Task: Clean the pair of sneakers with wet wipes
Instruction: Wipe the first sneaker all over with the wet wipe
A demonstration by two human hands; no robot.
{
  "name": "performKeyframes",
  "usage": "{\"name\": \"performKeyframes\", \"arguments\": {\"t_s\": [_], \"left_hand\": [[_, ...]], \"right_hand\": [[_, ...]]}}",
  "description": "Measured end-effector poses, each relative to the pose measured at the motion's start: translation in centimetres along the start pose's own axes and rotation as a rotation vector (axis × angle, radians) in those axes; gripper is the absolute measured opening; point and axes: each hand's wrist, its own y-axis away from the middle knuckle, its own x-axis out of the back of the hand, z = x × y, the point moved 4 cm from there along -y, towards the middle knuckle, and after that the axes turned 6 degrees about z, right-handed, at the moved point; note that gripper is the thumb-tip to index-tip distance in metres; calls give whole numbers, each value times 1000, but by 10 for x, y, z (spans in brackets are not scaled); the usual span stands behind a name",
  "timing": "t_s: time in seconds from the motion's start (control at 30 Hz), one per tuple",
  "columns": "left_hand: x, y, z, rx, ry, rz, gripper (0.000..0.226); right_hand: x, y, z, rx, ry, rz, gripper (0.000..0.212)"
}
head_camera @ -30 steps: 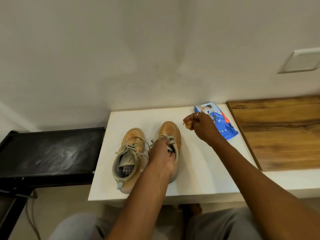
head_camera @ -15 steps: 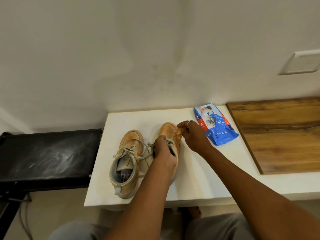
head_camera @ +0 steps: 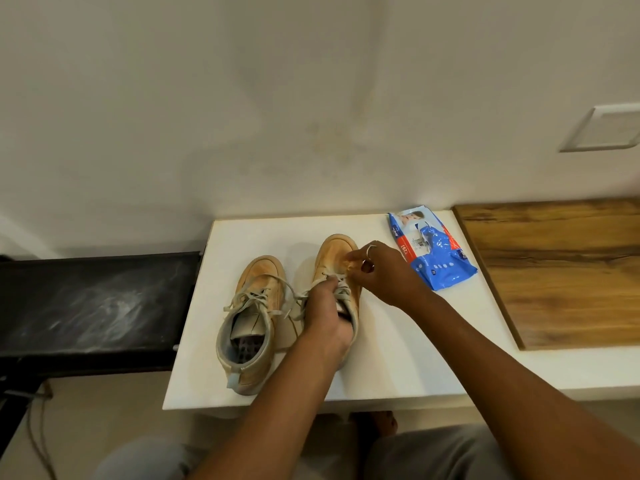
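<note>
The white worktop [head_camera: 398,358] stands against a pale wall. A wooden board [head_camera: 561,271] covers its right part, and a dusty black bench [head_camera: 90,303] adjoins its left edge.

Two tan sneakers stand side by side on the left half of the worktop, toes toward the back edge. The left-side sneaker [head_camera: 258,282] sits nearer the left edge with its laces loose, and its heel is close to the front edge. The right-side sneaker [head_camera: 334,251] is just beside it.

A blue wipes pack [head_camera: 436,258] lies near the back edge, between the sneakers and the board.

The left hand [head_camera: 325,306] has its fingers curled around the laces and tongue of the right-side sneaker. The right hand [head_camera: 384,271] pinches a small tan-stained wipe [head_camera: 351,263] against that sneaker's toe.
</note>
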Motion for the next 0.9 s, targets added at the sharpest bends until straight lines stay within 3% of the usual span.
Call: {"name": "performKeyframes", "arguments": {"t_s": [0.13,0.3,0.6,0.9], "left_hand": [[8,35,1,-8,-2,-47,42],[26,82,10,13,-17,-119,31],[50,66,-7,94,-96,-1,38],[45,49,-7,202,-114,13,27]], "right_hand": [[20,13,-17,72,36,65,26],[49,38,-53,89,-122,245,24],[2,34,-39,151,207,50,25],[-33,27,-27,69,167,-151,27]]}}
